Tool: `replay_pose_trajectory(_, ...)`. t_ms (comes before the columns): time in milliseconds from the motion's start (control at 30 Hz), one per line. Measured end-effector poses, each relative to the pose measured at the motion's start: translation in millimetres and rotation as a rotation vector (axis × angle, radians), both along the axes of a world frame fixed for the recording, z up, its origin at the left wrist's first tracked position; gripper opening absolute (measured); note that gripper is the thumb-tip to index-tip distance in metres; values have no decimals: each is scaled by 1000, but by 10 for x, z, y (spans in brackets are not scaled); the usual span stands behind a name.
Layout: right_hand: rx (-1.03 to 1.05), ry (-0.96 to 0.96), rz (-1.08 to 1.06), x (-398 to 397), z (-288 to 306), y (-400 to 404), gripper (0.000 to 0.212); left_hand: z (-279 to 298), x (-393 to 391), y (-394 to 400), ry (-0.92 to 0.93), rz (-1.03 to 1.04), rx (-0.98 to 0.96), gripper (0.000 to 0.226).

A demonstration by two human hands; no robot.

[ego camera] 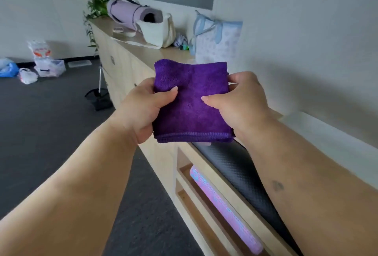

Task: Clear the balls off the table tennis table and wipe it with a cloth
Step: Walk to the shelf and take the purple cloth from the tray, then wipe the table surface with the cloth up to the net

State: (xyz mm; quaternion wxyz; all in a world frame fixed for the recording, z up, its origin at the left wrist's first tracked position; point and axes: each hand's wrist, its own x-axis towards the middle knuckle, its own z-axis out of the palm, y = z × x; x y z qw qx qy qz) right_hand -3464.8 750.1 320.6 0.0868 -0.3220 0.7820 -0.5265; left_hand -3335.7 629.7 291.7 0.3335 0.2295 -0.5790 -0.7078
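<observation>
With my left hand (143, 108) and right hand (241, 100) both pinching the folded purple cloth (190, 102) between thumb and fingers, I'd keep it folded flat for even wiping.

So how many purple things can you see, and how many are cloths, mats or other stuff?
Purple cloths: 1, the folded purple cloth held by the left hand and right hand.
Purple mats: 1, the rolled lilac mat on the cabinet top.
Other purple: 1, the pink-purple roll on the shelf.
Total: 3
</observation>
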Motion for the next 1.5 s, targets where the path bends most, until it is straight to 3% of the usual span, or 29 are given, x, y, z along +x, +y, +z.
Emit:
replay_pose_trajectory(167, 100, -184, 178, 831, -612, -743, 72, -582, 1111, -344, -23, 192, 152, 26)
replay_pose_trajectory(300, 309, -470, 368, 1597, -1165, -1209, 97, -1093, 2099, -453, -80, 348, 227, 28)
replay_pose_trajectory(367, 470, -658, 443, 1987, -1407, -1413, 86, -1299, 2590, -460, -119, 403, 246, 28)
replay_pose_trajectory(467, 735, -977, 531, 2575, -1618, -1555, 30, -1573, 3253, -410, -144, 436, 300, 29)
replay_pose_trajectory(500, 796, -1028, 572, 2722, -1703, -1592, 24, -1637, 3440, -385, -137, 442, 326, 32)
replay_pose_trajectory(700, 773, -1184, 809, 3462, -2183, -1800, 38, -1907, 4196, -285, -40, 568, 470, 42)
replay_pose_trajectory(833, 788, -1159, 949, 3746, -2376, -2011, 36, -1991, 4425, -263, 14, 695, 581, 29)
replay_pose_trajectory(1033, 788, -842, 1196, 4205, -2489, -2508, 31, -2048, 4599, -232, 171, 989, 753, 31)
replay_pose_trajectory(1133, 762, -750, 1346, 4426, -2458, -2703, 25, -2019, 4594, -227, 256, 1165, 745, 35)
replay_pose_trajectory(1267, 774, -760, 1533, 4826, -2383, -2785, 23, -1941, 4716, -136, 213, 1413, 648, 48)
replay_pose_trajectory(1500, 866, -679, 1877, 5879, -2327, -2543, 29, -1948, 5389, 349, 226, 1750, 633, 26)
